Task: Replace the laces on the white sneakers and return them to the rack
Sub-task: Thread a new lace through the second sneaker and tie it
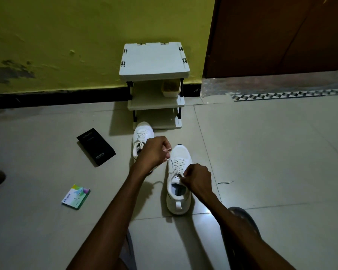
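Note:
Two white sneakers stand on the tiled floor, toes pointing at the rack. The near sneaker (180, 184) is laced with a white lace (179, 165). My left hand (154, 152) holds one lace end raised to the left of its toe. My right hand (196, 179) pinches the lace at the top eyelets, above the tongue. The far sneaker (141, 137) lies behind my left hand, partly hidden, with a lace in it. The small white shoe rack (155, 102) stands against the yellow wall.
A black phone box (96, 146) lies on the floor to the left, a small colourful packet (76, 196) nearer me. A loose white string (224, 182) lies right of the near sneaker. A tan shoe (171, 88) sits on the rack's middle shelf. A brown door (277, 36) is at right.

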The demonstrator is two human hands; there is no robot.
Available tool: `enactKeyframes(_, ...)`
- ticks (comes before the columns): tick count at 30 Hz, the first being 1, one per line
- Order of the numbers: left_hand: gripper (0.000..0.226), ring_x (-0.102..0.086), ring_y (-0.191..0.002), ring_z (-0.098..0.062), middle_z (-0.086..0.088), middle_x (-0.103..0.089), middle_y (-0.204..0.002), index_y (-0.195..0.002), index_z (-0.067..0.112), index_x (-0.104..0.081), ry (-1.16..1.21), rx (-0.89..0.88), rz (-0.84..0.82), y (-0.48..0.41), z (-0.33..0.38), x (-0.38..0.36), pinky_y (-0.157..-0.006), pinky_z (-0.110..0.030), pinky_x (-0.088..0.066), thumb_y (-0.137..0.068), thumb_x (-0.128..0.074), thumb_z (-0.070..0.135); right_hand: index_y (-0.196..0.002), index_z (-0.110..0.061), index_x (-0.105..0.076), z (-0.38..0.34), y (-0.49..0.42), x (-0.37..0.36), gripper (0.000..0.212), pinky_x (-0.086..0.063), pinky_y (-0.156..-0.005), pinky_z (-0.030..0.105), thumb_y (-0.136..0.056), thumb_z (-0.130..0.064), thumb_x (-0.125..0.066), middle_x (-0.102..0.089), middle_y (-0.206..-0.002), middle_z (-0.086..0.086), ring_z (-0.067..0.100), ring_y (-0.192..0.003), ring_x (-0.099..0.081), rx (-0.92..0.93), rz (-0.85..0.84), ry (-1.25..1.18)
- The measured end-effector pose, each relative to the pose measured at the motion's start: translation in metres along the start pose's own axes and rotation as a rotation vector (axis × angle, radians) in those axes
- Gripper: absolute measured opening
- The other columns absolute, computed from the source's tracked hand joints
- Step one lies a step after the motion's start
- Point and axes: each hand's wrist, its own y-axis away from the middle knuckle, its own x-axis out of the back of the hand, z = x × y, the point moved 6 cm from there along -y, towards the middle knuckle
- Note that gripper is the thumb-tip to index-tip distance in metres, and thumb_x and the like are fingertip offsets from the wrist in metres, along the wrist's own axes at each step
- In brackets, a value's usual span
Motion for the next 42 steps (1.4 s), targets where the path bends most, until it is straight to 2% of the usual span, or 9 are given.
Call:
enactKeyframes(2, 0.018, -0.062, -0.056, -0.011, -0.009, -0.07, -0.073, -0.081, 0.009, -0.066, -0.034, -0.001, -0.091, 0.004, -0.006, -0.019, -0.058, -0.023, -0.055, -0.09, -0.057, -0.004, -0.079, -0.016, -0.074, 0.0, -0.005, 0.003, 0.019, -0.036, -0.051, 0.018, -0.068, -0.03, -0.081, -0.071, -0.08, -0.001, 0.015, -0.072, -0.064, 0.008, -0.04, 0.02)
enactKeyframes(5, 0.008, -0.069, -0.076, -0.015, -0.003, -0.075, -0.082, -0.08, 0.015, -0.077, -0.121, -0.031, -0.089, 0.009, -0.018, -0.043, -0.075, -0.028, -0.055, -0.081, -0.072, 0.008, -0.07, -0.017, -0.075, 0.006, -0.013, 0.006, 0.009, -0.048, -0.062, 0.023, -0.067, -0.022, -0.081, -0.073, -0.076, 0.001, 0.018, -0.074, -0.068, 0.001, -0.095, -0.031)
enactKeyframes(8, 0.013, -0.069, -0.086, -0.015, 0.0, -0.076, -0.089, -0.083, 0.021, -0.079, -0.139, 0.026, -0.057, 0.016, -0.029, -0.061, -0.078, -0.025, -0.052, -0.076, -0.073, 0.012, -0.058, -0.022, -0.067, 0.018, -0.016, 0.003, 0.021, -0.06, -0.073, 0.037, -0.064, -0.01, -0.083, -0.071, -0.068, 0.001, 0.022, -0.07, -0.071, -0.058, -0.141, -0.176)
enactKeyframes(11, 0.015, -0.067, -0.089, -0.019, 0.001, -0.075, -0.091, -0.081, 0.022, -0.074, -0.163, 0.08, 0.038, 0.022, -0.033, -0.068, -0.076, -0.028, -0.052, -0.073, -0.067, 0.012, -0.065, -0.017, -0.073, 0.027, -0.019, 0.0, 0.02, -0.061, -0.073, 0.043, -0.063, 0.001, -0.08, -0.072, -0.066, 0.006, 0.024, -0.067, -0.072, -0.077, -0.18, -0.285)
enactKeyframes(17, 0.022, -0.064, -0.079, -0.027, -0.005, -0.067, -0.081, -0.083, 0.026, -0.054, -0.192, 0.035, 0.08, 0.024, -0.038, -0.084, -0.064, -0.036, -0.05, -0.072, -0.061, 0.009, -0.083, 0.0, -0.075, 0.033, -0.017, 0.001, 0.016, -0.062, -0.07, 0.037, -0.071, 0.01, -0.077, -0.073, -0.078, 0.019, 0.026, -0.069, -0.071, -0.123, -0.239, -0.472)
enactKeyframes(25, 0.027, -0.062, -0.082, -0.027, -0.001, -0.067, -0.086, -0.098, 0.024, -0.047, -0.293, -0.007, 0.099, 0.031, -0.037, -0.091, -0.064, -0.033, -0.042, -0.078, -0.063, 0.016, -0.083, -0.002, -0.076, 0.035, -0.018, -0.002, 0.016, -0.062, -0.067, 0.032, -0.072, 0.009, -0.078, -0.074, -0.076, 0.015, 0.026, -0.072, -0.073, -0.11, -0.243, -0.496)
enactKeyframes(35, 0.024, -0.062, -0.087, -0.029, -0.005, -0.067, -0.089, -0.097, 0.023, -0.049, -0.178, 0.067, 0.169, 0.035, -0.041, -0.091, -0.066, -0.033, -0.038, -0.079, -0.065, 0.022, -0.086, 0.002, -0.075, 0.031, -0.015, 0.003, 0.019, -0.061, -0.067, 0.03, -0.069, 0.008, -0.081, -0.073, -0.077, 0.017, 0.022, -0.068, -0.071, -0.07, -0.227, -0.475)
enactKeyframes(38, 0.028, -0.063, -0.086, -0.026, -0.001, -0.069, -0.087, -0.099, 0.022, -0.053, -0.211, 0.033, 0.177, 0.037, -0.039, -0.095, -0.068, -0.033, -0.041, -0.075, -0.07, 0.023, -0.084, -0.002, -0.076, 0.029, -0.014, 0.003, 0.02, -0.061, -0.072, 0.029, -0.067, 0.002, -0.086, -0.074, -0.074, 0.012, 0.015, -0.069, -0.072, -0.027, -0.224, -0.447)
enactKeyframes(42, 0.019, -0.064, -0.091, -0.028, -0.006, -0.07, -0.092, -0.099, 0.019, -0.061, -0.163, 0.074, 0.235, 0.04, -0.035, -0.097, -0.073, -0.033, -0.043, -0.081, -0.061, 0.014, -0.081, -0.012, -0.077, 0.025, -0.014, 0.005, 0.02, -0.06, -0.076, 0.028, -0.066, 0.0, -0.084, -0.075, -0.071, 0.001, 0.009, -0.069, -0.072, 0.041, -0.216, -0.336)
